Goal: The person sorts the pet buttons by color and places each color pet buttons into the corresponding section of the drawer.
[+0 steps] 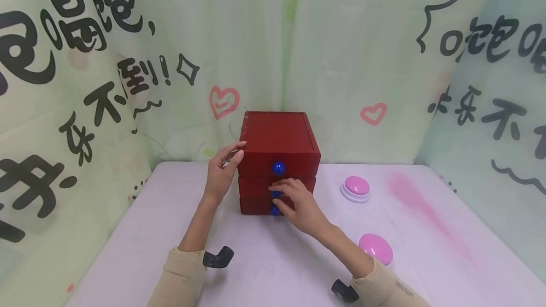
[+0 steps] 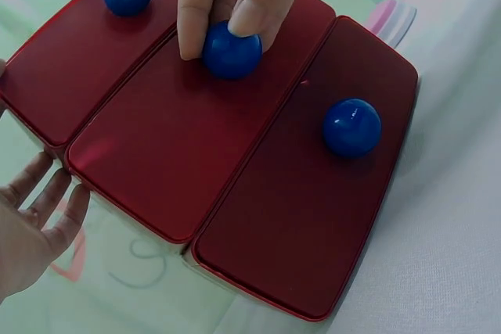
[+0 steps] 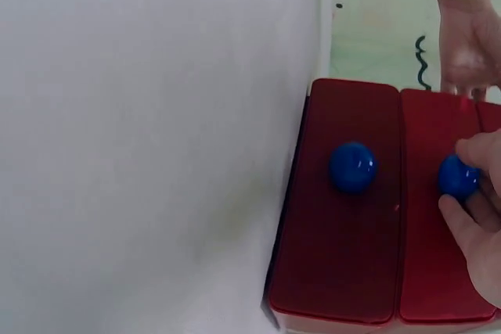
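A red cabinet (image 1: 277,131) with three stacked drawers stands on the table, each drawer front bearing a round blue knob. My right hand (image 1: 300,205) pinches the middle knob (image 2: 232,51) between thumb and fingers. Above it is the top knob (image 1: 278,168), and below it the bottom knob (image 3: 352,167); both are untouched. All three drawer fronts look about flush in the left wrist view. My left hand (image 1: 221,174) rests against the cabinet's left side near the top drawer, its fingers (image 2: 55,197) extended and holding nothing.
Two pink push buttons on white bases are on the table's right side: one button (image 1: 357,185) beside the cabinet, the other button (image 1: 375,248) nearer, partly behind my right forearm. A printed curtain (image 1: 332,60) hangs behind and along both sides of the white table (image 1: 256,269).
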Demonstrator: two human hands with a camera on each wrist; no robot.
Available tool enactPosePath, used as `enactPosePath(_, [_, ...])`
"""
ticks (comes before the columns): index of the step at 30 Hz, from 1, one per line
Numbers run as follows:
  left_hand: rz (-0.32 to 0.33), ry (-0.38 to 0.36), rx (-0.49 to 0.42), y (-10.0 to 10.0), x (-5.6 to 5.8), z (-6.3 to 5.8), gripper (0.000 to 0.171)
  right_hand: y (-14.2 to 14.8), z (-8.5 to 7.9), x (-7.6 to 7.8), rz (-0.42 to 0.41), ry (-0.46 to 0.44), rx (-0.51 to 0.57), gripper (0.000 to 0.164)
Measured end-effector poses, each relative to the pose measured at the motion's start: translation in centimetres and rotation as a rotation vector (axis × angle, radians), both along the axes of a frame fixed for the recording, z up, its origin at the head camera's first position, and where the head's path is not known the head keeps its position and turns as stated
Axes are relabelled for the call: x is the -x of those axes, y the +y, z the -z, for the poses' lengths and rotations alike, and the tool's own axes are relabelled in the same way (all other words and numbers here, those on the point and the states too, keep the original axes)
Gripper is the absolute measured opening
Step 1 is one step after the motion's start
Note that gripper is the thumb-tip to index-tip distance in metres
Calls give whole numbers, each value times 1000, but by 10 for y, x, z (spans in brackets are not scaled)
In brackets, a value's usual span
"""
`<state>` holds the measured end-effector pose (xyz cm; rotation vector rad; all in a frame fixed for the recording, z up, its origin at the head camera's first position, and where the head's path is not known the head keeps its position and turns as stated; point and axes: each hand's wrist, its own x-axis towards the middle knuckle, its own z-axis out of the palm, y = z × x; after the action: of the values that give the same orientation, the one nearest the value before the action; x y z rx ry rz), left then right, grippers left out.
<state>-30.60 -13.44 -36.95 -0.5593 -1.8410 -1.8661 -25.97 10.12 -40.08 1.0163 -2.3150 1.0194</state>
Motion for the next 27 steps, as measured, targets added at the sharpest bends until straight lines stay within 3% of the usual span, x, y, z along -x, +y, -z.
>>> enactPosePath(10, [-4,5,9,0,0,0,32,3,7,-17,-24,-96,63,64])
enactPosePath(16, [1,8,-1,-1,0,1,32,6,10,-22,20,-184,93,76])
enactPosePath(21, [6,7,3,0,0,0,32,9,14,-27,65,-276,82,75])
enactPosePath(27, [0,3,7,-1,-1,0,32,11,19,-27,44,-329,38,64])
